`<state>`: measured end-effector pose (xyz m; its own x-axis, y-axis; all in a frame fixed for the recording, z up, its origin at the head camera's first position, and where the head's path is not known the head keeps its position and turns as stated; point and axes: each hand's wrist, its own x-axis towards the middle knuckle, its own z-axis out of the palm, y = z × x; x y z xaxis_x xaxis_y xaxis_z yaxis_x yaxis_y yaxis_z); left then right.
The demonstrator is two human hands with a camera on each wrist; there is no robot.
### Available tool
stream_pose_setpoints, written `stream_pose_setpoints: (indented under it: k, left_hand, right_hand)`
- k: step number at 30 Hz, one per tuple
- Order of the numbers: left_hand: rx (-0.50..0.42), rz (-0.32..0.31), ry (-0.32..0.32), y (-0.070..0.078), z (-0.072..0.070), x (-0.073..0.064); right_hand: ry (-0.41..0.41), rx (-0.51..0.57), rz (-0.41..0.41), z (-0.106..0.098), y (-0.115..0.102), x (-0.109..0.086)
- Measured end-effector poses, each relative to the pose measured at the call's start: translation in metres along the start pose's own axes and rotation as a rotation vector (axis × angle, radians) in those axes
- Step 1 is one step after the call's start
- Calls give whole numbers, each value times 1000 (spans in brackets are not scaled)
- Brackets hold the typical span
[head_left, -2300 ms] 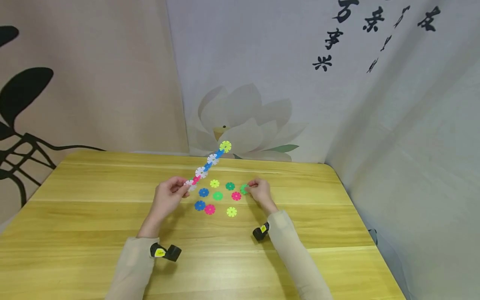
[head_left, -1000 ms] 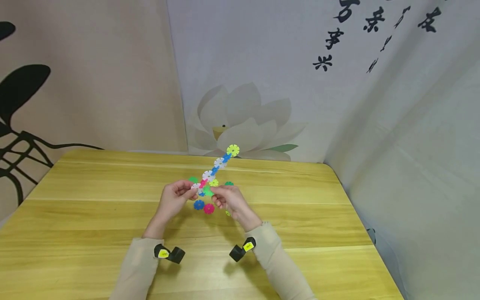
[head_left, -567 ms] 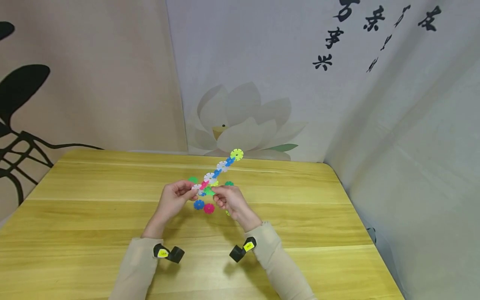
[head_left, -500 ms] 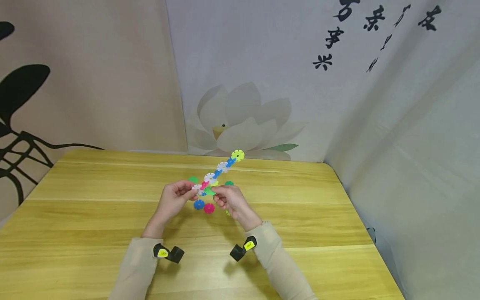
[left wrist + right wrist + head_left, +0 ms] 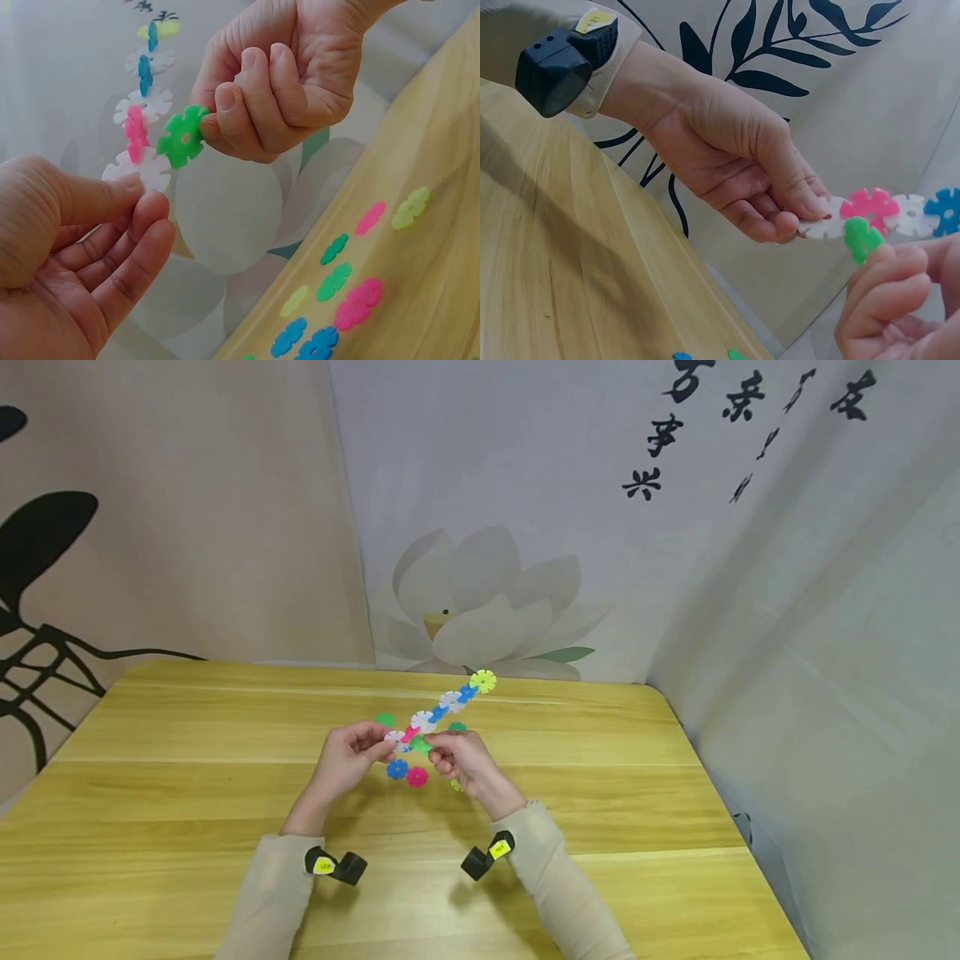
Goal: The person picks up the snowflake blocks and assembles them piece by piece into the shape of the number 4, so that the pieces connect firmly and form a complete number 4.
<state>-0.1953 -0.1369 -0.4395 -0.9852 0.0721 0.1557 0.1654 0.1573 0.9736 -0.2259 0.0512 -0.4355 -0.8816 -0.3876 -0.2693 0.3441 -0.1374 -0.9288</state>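
Note:
My left hand (image 5: 347, 758) pinches the white end disc (image 5: 142, 171) of a chain of notched plastic snowflake discs between thumb and fingers. From there the chain slants up and away through a pink disc (image 5: 869, 211), then white and blue ones, to a yellow disc (image 5: 483, 681) at the far end. Between thumb and forefinger, my right hand (image 5: 471, 767) pinches a green snowflake disc (image 5: 183, 136). Its notched edge meets the rim of the white end disc, next to the pink one. Both hands are raised over the table.
Loose discs lie on the wooden table (image 5: 187, 810) under the hands, among them a blue disc (image 5: 397, 769), a pink disc (image 5: 417, 777) and a dark green disc (image 5: 334, 249). A printed curtain (image 5: 480, 460) hangs behind the table's back edge.
My right hand has carried the green disc from the right of the loose discs leftward to the chain's near end. The chain's far end has swung right and down.

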Motion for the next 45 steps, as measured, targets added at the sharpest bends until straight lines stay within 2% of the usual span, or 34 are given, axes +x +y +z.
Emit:
stream_pose_setpoints:
  k: [5,10,14,20,24,27,31,34,38,45]
  left_hand:
    - [30,30,-15,-1,-1,1]
    - [59,36,1,-4,2,1]
    - [23,31,7,-9,7,2]
    - [-18,-13,33,-10,12,2]
    - [-35,-53,33,-5,12,3]
    - [-57,-66,43,-2,10,4]
    - [-66,-65,58,0,6,4]
    - [-73,-75,66,1,4,4]
    - [-85,-84,73,2,2,4]
    - [-84,-71,73,2,2,3]
  right_hand:
    - [-2,14,11,3,0,-1]
    - [14,31,32,4,4,-2]
    - [30,68,47,5,8,-3]
    - [5,91,7,1,10,-4]
    - [50,45,-46,-8,9,0]
    - [148,-79,-99,-20,7,3]
    - [328,-323,-165,-46,13,13]
    - [416,-487,-193,-63,21,21]
    - [427,-644,-231,-76,27,25]
    - [349,-835,-226,-79,32,29]
